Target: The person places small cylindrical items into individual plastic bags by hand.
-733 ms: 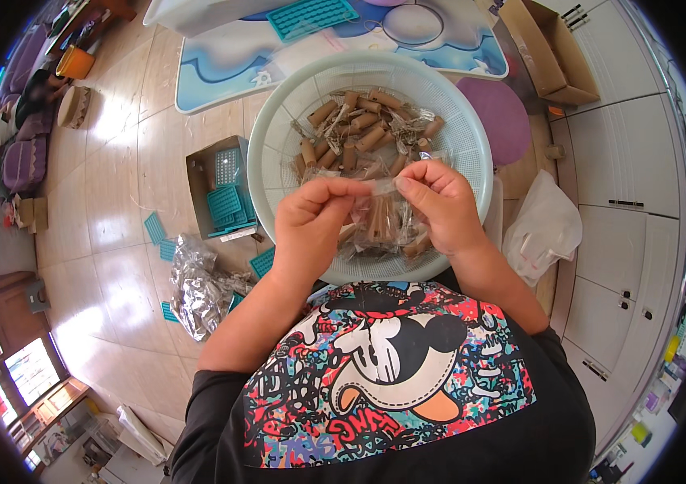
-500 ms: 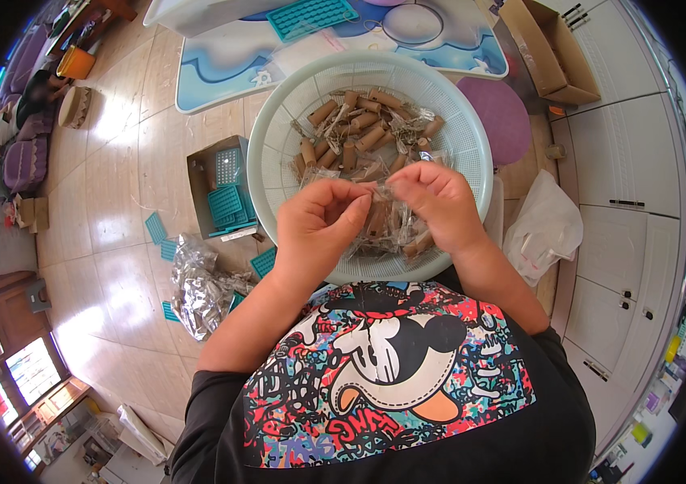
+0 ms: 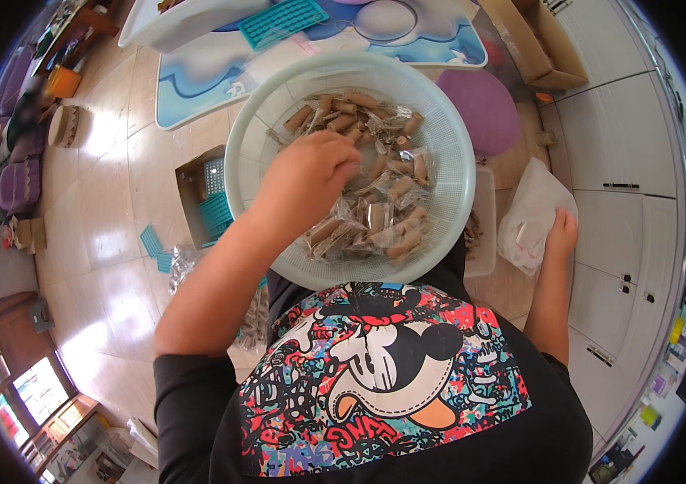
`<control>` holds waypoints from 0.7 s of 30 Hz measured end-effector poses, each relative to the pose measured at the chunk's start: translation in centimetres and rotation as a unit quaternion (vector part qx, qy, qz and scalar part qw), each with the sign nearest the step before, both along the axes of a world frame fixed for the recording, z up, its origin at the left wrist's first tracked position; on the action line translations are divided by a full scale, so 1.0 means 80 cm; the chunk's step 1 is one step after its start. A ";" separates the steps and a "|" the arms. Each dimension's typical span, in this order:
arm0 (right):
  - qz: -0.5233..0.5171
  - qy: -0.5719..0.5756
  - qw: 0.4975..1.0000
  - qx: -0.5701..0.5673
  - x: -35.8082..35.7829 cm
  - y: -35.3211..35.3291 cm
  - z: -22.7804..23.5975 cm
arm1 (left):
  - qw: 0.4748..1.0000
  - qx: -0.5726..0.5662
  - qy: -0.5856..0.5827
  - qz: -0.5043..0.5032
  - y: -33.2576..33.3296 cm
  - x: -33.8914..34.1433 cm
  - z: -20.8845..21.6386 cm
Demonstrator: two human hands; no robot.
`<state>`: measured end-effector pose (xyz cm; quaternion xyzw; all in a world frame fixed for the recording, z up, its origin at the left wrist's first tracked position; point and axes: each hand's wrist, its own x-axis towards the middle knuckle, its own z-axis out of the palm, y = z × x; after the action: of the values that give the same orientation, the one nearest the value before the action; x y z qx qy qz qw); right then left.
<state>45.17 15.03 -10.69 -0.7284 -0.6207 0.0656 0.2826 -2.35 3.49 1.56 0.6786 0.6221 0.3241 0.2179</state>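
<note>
A large pale green plastic basket (image 3: 449, 161) rests over my lap. It holds several brown cylinders (image 3: 404, 244), many in clear wrappers, along with dry-looking strands. My left hand (image 3: 310, 176) is over the basket's left half, fingers curled inward and closed; anything pinched in them is hidden. Far out to the right, my right hand (image 3: 562, 235) is closed at the edge of a white plastic bag (image 3: 530, 211), and its fingertips are partly hidden.
A blue patterned table (image 3: 189, 85) with a teal tray (image 3: 282, 22) stands ahead. On the left are a cardboard box (image 3: 189, 181) of teal trays and crinkled silvery plastic (image 3: 184, 266). A purple round stool (image 3: 480, 113), a clear tub (image 3: 484, 189) and white cabinets (image 3: 613, 141) are to the right.
My hands were together over the basket, pinching close to each other. The right has swung out to the white bag; the left has moved slightly left and forward. The view has shifted slightly.
</note>
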 end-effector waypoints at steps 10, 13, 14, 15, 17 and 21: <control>-0.117 -0.297 0.811 -0.491 0.306 -0.200 -0.187 | 0.916 -0.316 0.241 -0.054 0.085 0.058 -0.081; -0.260 -0.085 0.839 -0.470 0.185 -0.179 -0.138 | 0.942 -0.284 0.172 0.041 0.064 0.056 -0.078; -0.266 -0.086 0.839 -0.467 0.193 -0.177 -0.135 | 0.939 -0.317 0.126 0.027 0.067 0.055 -0.077; -0.196 -0.177 0.792 -0.550 0.200 -0.176 -0.137 | 0.932 -0.351 0.084 0.013 0.070 0.055 -0.072; -0.124 -0.262 0.728 -0.621 0.202 -0.192 -0.151 | 0.948 -0.315 0.036 0.009 0.071 0.051 -0.060; -0.076 -0.385 0.798 -0.458 0.170 -0.170 -0.137 | 0.956 -0.242 -0.164 0.023 0.066 0.031 -0.022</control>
<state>58.76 1.43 -21.63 -0.7827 -0.5188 0.0342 -0.3420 0.11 8.75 -0.18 0.5290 0.6530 0.2754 0.4669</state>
